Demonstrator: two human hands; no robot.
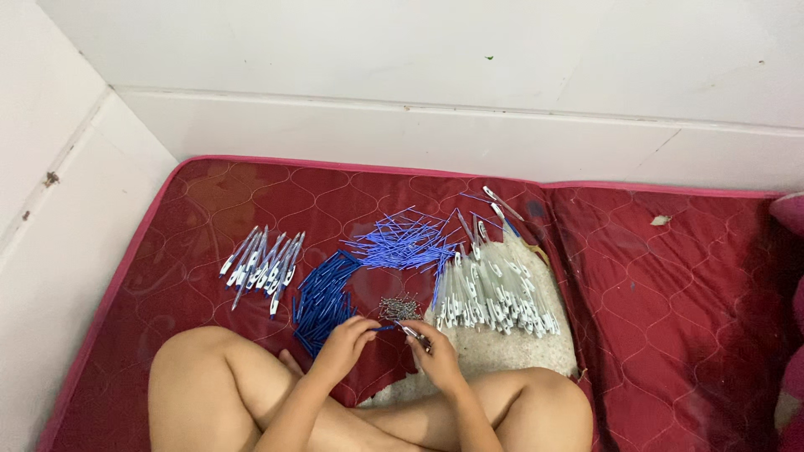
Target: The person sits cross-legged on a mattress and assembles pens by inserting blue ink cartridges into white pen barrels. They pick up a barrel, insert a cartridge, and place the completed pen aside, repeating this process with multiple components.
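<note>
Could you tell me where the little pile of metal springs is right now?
In the head view, the springs lie on the red mattress just beyond both hands, between the dark blue pen parts and the white barrels.

Beyond your hands, left to right: a row of assembled white-and-blue pens; a scatter of thin blue refills; a red quilted mattress under everything; a white wall behind; a small pale scrap far right.

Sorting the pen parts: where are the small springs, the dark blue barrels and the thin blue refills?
springs [399, 308], head view, middle of the heap.
dark blue barrels [322, 300], head view, middle of the pile.
thin blue refills [402, 243], head view, centre of the bundle.
</note>
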